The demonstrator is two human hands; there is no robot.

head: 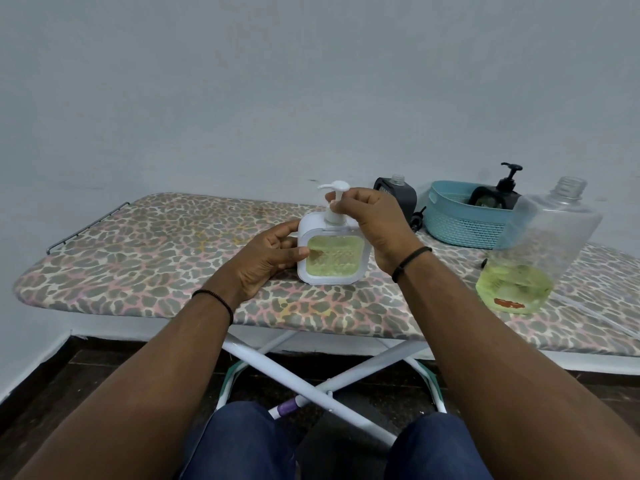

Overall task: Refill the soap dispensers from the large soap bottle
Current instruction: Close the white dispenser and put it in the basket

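Gripping white dispenser (pixel 332 251) mid-board: left hand (pixel 268 261), right hand (pixel 375 226).

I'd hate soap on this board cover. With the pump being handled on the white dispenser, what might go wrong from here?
1. The large soap bottle stands uncapped near the board's front edge, beside the right forearm; a bump might tip it.
2. The right hand grips the pump of the full white dispenser; pressing may squirt soap. The left hand steadies only one side.
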